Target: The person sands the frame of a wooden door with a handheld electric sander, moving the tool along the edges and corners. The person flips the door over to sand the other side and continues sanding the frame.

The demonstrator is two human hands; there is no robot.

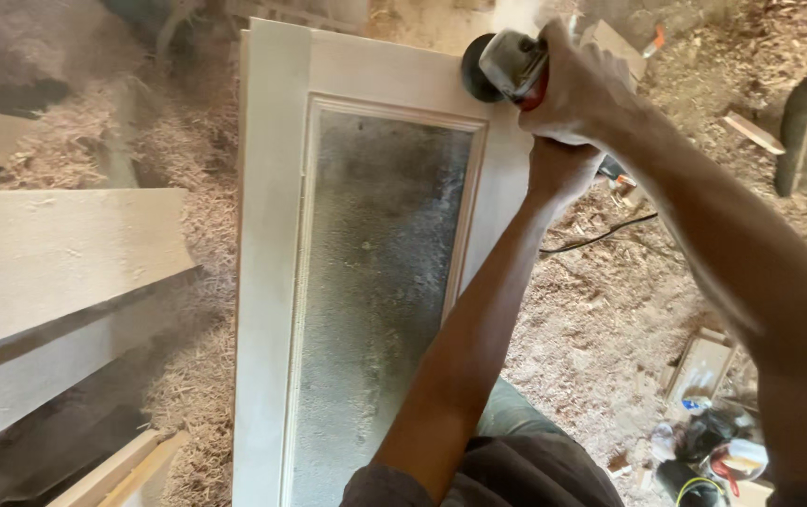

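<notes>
Your right hand (577, 89) is wrapped tight around the grinder (509, 66), fingers (563, 52) closed over its body, its disc riding the top right corner of the pale door frame (267, 235). Your left hand (558, 169) grips below, just under the right, fingers curled shut on the tool's rear. Sawdust (591, 319) covers the floor.

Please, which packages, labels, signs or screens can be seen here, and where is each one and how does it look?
Flat cardboard box: lower right on the floor, pale brown, rectangular, lying open.
Small containers and bags: bottom right corner, a cluttered pile in white, red, black and yellow; too blurred to tell apart.
No signs or screens show.
</notes>
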